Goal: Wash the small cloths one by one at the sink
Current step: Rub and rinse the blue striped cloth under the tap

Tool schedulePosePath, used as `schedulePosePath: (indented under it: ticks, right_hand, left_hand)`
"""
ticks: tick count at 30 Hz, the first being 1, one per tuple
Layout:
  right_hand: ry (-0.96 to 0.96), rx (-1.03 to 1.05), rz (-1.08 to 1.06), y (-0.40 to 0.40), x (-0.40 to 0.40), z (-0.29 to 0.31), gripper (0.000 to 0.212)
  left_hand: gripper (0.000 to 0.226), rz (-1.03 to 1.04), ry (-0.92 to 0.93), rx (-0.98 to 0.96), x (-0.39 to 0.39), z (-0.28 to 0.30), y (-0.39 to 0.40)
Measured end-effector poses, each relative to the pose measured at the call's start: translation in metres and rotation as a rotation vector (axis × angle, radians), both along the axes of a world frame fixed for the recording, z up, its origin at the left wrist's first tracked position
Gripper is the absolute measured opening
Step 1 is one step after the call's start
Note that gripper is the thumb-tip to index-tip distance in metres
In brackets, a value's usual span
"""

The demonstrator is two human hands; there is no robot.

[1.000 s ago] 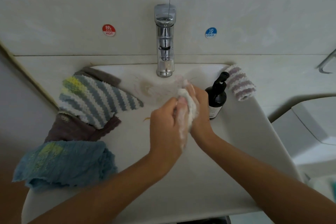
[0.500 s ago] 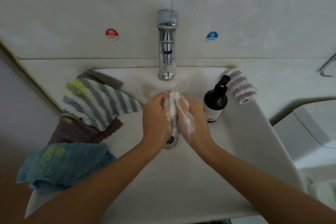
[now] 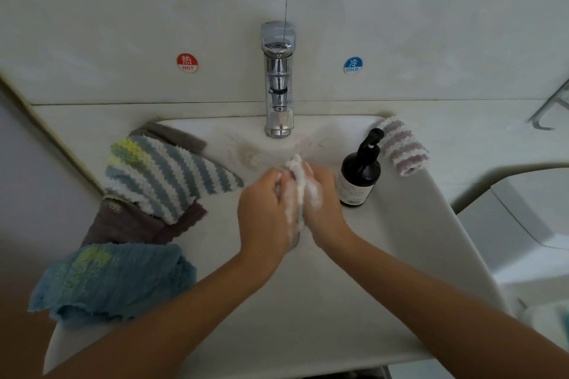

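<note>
Since a second ago the two hands have drawn back from under the tap to sit over the drain, palms now facing each other instead of stacked. The left hand (image 3: 264, 209) and right hand (image 3: 320, 197) press the small white cloth (image 3: 297, 181) between them, fingers curled round it, with suds coating the cloth and the right fingers. It is held above the middle of the sink (image 3: 308, 301).

The step in hand looks like lathering. To do it well, the palms should rub against each other with the cloth between, turning it so each face meets the foam, and staying low over the basin so suds drop inside.

On the left rim wait a blue cloth (image 3: 114, 277), a brown cloth (image 3: 129, 224) and a striped grey cloth (image 3: 166, 175). Just right of the hands stands a dark soap bottle (image 3: 358, 178), with a pink striped cloth (image 3: 403, 148) beyond it. Farthest back, the tap (image 3: 278, 80) shows no visible stream.
</note>
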State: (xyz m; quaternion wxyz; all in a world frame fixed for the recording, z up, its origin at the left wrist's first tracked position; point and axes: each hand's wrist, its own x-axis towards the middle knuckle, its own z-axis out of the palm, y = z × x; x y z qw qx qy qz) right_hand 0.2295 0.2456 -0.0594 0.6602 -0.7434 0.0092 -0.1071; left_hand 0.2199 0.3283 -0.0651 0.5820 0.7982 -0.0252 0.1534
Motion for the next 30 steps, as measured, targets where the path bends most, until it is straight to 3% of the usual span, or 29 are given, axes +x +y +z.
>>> schedulePosePath:
  ticks: [2, 8, 11, 15, 20, 24, 27, 30]
  right_hand:
    - [0.03, 0.038, -0.02, -0.005, 0.003, -0.002, 0.049]
    - [-0.038, -0.005, 0.072, -0.001, -0.01, 0.002, 0.049]
    - [0.003, 0.029, 0.059, -0.005, -0.001, 0.009, 0.054]
    - [0.166, 0.076, -0.026, -0.013, 0.0, 0.015, 0.058]
    - [0.224, 0.089, 0.104, -0.014, -0.003, 0.025, 0.047]
    - [0.226, 0.077, 0.25, -0.02, -0.002, 0.029, 0.013]
    - [0.211, 0.016, 0.264, -0.022, 0.001, 0.021, 0.025]
    - [0.093, -0.077, 0.2, -0.021, 0.004, 0.011, 0.013]
  left_hand:
    - [0.035, -0.047, -0.045, 0.029, -0.006, 0.005, -0.005]
    - [0.045, 0.085, -0.05, 0.032, 0.027, 0.004, 0.006]
    - [0.042, -0.006, -0.041, 0.146, 0.023, 0.001, 0.008]
    - [0.039, 0.013, 0.016, 0.03, 0.038, 0.012, 0.022]
    - [0.03, 0.048, 0.123, -0.21, 0.04, 0.017, 0.033]
    - [0.032, 0.124, 0.068, -0.283, 0.045, 0.017, 0.04]
    - [0.033, 0.143, -0.005, -0.218, 0.046, 0.014, 0.043]
    - [0.034, 0.14, 0.0, -0.181, 0.046, 0.011, 0.041]
